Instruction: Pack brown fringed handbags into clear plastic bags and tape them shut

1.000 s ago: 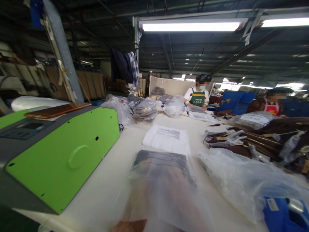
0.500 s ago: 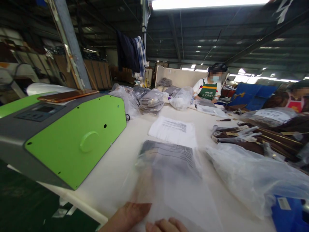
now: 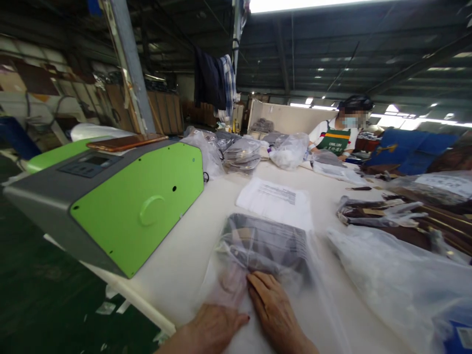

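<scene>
A clear plastic bag (image 3: 320, 275) lies flat on the table in front of me, with a dark grey folded item (image 3: 273, 238) inside its far part. A small tan patch shows through the film on that item. My left hand (image 3: 217, 324) is at the bag's near left part; its fingers reach forward under the film, stretched out and blurred, while the thumb points right. On top of the film, close to the grey item's near edge, my right hand (image 3: 273, 305) rests flat with its fingers extended.
A white printed sheet or bag (image 3: 273, 196) lies beyond. At left stands a green and grey machine (image 3: 140, 211) with a phone (image 3: 127, 142) on top. Crumpled plastic (image 3: 398, 275) and brown wrapped goods (image 3: 398, 216) are at right. A co-worker (image 3: 335, 135) works across the table (image 3: 177, 265).
My right hand has moved forward onto the bag and its fingers have straightened. The grey item shows more clearly through the film. The view has turned slightly left.
</scene>
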`<state>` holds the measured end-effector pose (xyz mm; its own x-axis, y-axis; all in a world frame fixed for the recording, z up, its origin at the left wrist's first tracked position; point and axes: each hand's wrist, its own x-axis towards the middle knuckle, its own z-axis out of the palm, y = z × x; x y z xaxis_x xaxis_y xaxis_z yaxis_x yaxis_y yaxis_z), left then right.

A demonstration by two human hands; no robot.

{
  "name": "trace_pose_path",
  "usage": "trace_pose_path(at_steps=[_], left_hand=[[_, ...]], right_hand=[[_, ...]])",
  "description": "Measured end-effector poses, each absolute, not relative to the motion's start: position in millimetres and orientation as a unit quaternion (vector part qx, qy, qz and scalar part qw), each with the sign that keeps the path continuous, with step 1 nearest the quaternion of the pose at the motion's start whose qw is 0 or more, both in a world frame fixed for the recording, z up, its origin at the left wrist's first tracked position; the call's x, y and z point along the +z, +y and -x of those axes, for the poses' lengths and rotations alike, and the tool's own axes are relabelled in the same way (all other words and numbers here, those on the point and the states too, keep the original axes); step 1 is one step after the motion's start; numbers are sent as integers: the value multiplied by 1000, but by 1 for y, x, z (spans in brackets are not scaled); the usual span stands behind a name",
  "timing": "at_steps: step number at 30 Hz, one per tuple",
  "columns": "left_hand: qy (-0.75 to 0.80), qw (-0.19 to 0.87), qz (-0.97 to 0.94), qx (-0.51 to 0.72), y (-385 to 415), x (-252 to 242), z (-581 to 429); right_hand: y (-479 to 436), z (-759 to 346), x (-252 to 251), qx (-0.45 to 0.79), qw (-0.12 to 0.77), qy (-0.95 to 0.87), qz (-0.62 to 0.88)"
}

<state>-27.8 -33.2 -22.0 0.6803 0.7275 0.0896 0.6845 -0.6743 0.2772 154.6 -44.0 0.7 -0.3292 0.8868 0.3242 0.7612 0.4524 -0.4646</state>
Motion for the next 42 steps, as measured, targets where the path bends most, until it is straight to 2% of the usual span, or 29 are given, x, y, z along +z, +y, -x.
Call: trace_pose_path(at_steps=[3,6,9,14,16,18,23,29,31,39,42], left_hand=[[311,129,-940,49,-52,-4,43],[208,147,-953,166,-49,33,51],[294,136,-916,237,-19,58,49],[251,115,-950,143,33,35,63],[242,129,-948,160,39,23,76],[239,143,-942,185,40,18,89],[236,148,-945,172,41,22,101],[256,164,-941,148,45,26,111],[233,166,-949,134,44,28,116],[224,141,-960,86,41,37,127],[235,137,-957,101,45,30,121]], right_hand=[[-44,-158,0,103,271,-811,508],[-43,-151,2,83,263,-812,514],[-44,-143,6,46,249,-815,522],[-65,-172,23,-71,213,-845,485],[-78,-201,22,-153,205,-830,495],[-90,-229,15,-185,186,-809,526],[-104,-261,-1,-113,181,-799,562],[-110,-284,10,30,246,-757,604],[-115,-299,8,24,254,-757,602],[-125,-328,-16,25,194,-801,566],[-121,-322,-23,-3,189,-796,574]])
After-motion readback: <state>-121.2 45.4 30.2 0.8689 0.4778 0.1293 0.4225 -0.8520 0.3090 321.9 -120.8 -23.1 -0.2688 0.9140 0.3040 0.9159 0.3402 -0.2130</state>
